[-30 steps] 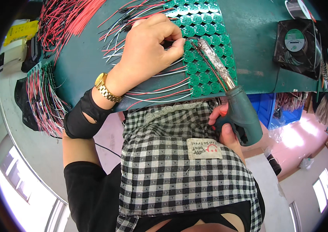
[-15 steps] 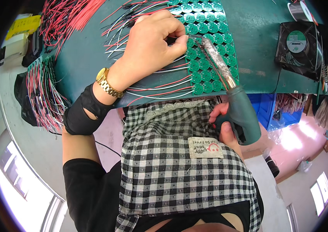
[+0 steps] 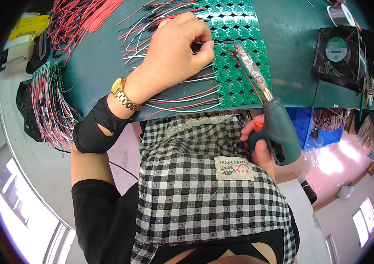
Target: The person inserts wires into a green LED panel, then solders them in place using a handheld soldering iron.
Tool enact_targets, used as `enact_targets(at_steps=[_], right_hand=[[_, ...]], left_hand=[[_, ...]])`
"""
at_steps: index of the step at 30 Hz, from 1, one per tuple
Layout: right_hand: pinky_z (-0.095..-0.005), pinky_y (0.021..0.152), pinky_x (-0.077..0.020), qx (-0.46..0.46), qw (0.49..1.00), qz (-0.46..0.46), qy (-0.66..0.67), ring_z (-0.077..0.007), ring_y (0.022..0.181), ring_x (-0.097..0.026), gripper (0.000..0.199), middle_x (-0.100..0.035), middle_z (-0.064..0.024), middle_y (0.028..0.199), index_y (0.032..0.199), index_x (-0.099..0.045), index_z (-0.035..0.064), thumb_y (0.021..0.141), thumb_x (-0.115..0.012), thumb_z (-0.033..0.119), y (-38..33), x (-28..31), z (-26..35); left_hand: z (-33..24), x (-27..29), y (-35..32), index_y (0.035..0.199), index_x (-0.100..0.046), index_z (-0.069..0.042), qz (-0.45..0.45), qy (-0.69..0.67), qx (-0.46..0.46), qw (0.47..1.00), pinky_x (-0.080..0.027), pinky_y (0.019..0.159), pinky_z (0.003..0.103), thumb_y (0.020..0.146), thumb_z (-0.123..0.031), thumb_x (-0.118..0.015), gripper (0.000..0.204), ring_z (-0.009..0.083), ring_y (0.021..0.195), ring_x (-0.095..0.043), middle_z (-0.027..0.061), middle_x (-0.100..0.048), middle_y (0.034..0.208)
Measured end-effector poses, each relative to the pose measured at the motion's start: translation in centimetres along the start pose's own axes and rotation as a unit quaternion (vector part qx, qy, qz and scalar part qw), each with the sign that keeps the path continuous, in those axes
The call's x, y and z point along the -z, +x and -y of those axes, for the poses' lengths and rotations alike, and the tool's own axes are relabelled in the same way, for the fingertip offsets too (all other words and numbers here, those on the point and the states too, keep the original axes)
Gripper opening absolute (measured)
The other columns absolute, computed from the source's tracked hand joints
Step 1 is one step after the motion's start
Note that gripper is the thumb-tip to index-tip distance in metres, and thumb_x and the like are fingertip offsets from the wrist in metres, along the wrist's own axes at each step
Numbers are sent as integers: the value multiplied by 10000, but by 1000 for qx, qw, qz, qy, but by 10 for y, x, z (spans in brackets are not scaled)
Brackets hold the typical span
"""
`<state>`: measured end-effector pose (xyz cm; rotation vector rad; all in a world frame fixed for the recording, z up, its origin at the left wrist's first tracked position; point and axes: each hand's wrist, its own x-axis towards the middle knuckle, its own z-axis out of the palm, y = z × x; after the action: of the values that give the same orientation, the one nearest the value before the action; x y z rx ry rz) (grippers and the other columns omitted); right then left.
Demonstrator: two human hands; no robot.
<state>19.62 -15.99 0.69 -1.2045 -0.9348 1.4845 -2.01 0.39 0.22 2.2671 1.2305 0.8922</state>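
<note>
My left hand (image 3: 179, 46), a gold watch on its wrist, rests over the left side of a panel of round green circuit boards (image 3: 233, 86). Its thumb and forefinger are pinched on a thin wire (image 3: 227, 42) at the panel; much of the wire is hidden by the hand. My right hand (image 3: 259, 145) is wrapped round the dark green handle of a soldering iron (image 3: 279, 127) with a red trigger. The iron's grey barrel slants up and left over the panel, its tip close to my left fingertips. Red and white wires (image 3: 187, 100) run left from the nearer boards.
Bundled red wires (image 3: 85, 17) lie at the far left of the green table (image 3: 290, 66). A wired board panel (image 3: 50, 105) hangs at the left edge. On the right stand a black fan (image 3: 338, 57) and a solder spool (image 3: 342, 15), with a blue bin (image 3: 299, 125) below.
The soldering iron has shifted slightly to the right, its tip a little farther from my left fingertips. My left hand keeps its pinch in nearly the same place.
</note>
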Motion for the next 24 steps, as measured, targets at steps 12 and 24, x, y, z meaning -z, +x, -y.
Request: enact_targets(at_steps=[12,24], right_hand=[[-297,631,-460,-17,999,8,-50,-166,717,-543,589,-565,-129,872,1212,-453,30,802,-649,405,-2,1,-8],[-291,566,-470,132,988,-71,-27,-198,616,-538,595,-549,-168,777,1171,-416,-34,808,-637,382,7,3,-6]], left_hand=[[1,0,3,727,-578,-5,2,-14,15,1000,-473,558,209,708,-28,-658,86,91,595,-548,27,-526,707],[1,3,0,725,-587,-14,-1,-13,12,1000,-473,549,221,709,-42,-665,84,103,592,-548,30,-533,698]])
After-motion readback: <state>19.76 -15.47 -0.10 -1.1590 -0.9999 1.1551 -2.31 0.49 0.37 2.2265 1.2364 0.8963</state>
